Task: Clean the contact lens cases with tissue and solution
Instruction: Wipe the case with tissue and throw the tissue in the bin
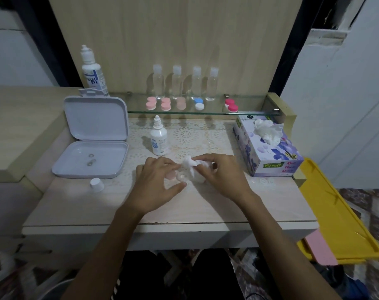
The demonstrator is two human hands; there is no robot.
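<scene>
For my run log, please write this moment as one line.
step: wiping case | right hand: pinches tissue | left hand: steadies lens case on table | solution bottle: upright, uncapped

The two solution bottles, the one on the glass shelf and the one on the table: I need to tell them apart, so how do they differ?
The shelf bottle is taller and stands behind the open white box; the table bottle is smaller and stands on the lace mat near the hands. The shelf bottle has large dark-blue lettering; the table bottle's print is small and pale blue. Both are white, upright, with nozzle tips.
</scene>
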